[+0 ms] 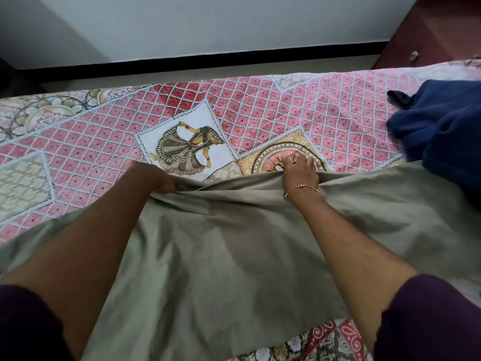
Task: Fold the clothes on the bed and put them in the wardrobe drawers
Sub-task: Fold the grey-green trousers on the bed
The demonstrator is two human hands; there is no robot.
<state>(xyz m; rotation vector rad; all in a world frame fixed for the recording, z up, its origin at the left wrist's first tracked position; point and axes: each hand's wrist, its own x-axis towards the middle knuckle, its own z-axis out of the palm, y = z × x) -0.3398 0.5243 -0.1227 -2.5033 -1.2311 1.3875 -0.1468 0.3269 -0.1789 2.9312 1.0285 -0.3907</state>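
Big olive-grey garment [234, 243] is spread across the near side of the bed [299, 100], far edge bunched up and wrinkled. A dark blue garment [442, 131], maybe a sweater, lies crumpled at right.

Left hand's [158, 178] fingertips are buried in the olive cloth [221, 256], which runs off the bottom edge. Blue garment [442, 131] is cut off at the right, so can't tell what it is.

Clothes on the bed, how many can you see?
2. An olive-grey garment lies spread near the front, both hands gripping its far edge. A dark blue garment is bunched at the right. More may lie out of view.
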